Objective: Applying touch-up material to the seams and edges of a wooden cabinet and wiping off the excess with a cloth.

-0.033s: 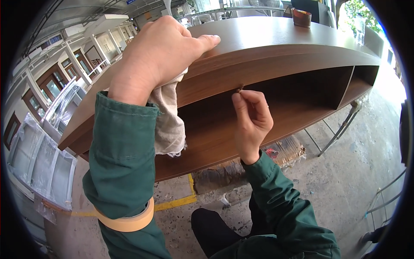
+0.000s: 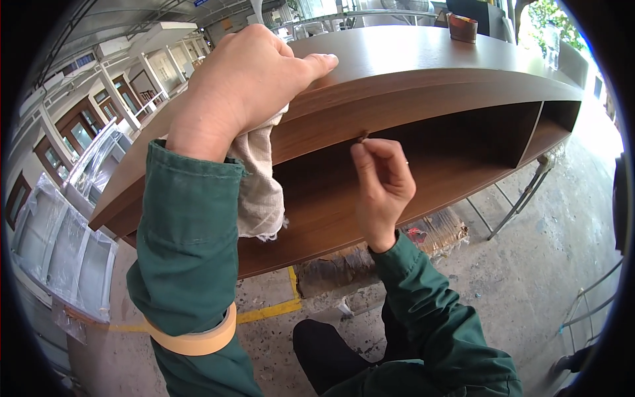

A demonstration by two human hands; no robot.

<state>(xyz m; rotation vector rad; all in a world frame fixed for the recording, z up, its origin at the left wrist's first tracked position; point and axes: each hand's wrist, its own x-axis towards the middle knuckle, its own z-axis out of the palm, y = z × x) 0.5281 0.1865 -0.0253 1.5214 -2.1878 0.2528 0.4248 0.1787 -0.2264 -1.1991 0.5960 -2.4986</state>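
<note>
Tightly, the right grip (image 2: 385, 180) pinches a small brown piece (image 2: 362, 136).

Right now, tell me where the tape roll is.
In the head view, lower left, the tape roll circles the green sleeve below the left hand.

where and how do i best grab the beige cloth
Probably the loose lower end of the beige cloth, pinched from the right: it hangs limp there, while the left hand hides its top and the green sleeve flanks its left.
</note>
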